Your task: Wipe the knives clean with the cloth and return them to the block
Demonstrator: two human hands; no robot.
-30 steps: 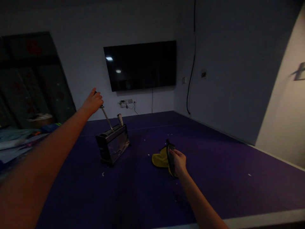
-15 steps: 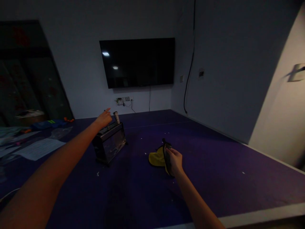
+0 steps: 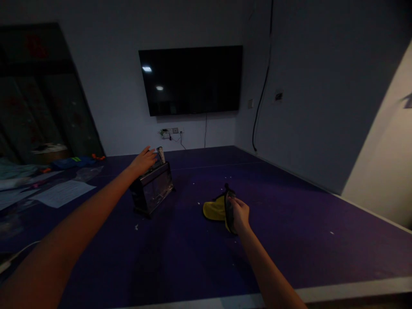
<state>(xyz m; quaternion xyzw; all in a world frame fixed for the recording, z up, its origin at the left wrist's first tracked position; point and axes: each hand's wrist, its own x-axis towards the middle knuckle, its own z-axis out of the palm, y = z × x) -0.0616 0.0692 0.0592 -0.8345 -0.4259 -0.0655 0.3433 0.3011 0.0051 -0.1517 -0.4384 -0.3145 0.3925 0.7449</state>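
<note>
My right hand (image 3: 240, 213) pinches the dark edge of a yellow and black cloth item (image 3: 215, 210), perhaps a small pouch or cap. Its yellow part droops to the left, low over the purple surface. To the left stands a dark box (image 3: 157, 189) with a glossy side and short feet. Over the top of this box is my left hand (image 3: 144, 161), fingers stretched and apart; whether it touches the box I cannot tell. A pale, speckled upright piece (image 3: 161, 154) sticks out of the box's top beside my fingertips.
The purple tabletop (image 3: 193, 257) has a pale front edge and small white scraps. Papers (image 3: 64, 193), clear plastic (image 3: 88, 173) and a blue cloth item (image 3: 74, 162) lie at left. A television (image 3: 195, 81) hangs on the back wall; a black cable (image 3: 262, 98) runs down the right one.
My left hand's fingers have spread and come lower, closer to the speckled piece. My right hand still grips the yellow and black item. The whole view has shifted slightly.
</note>
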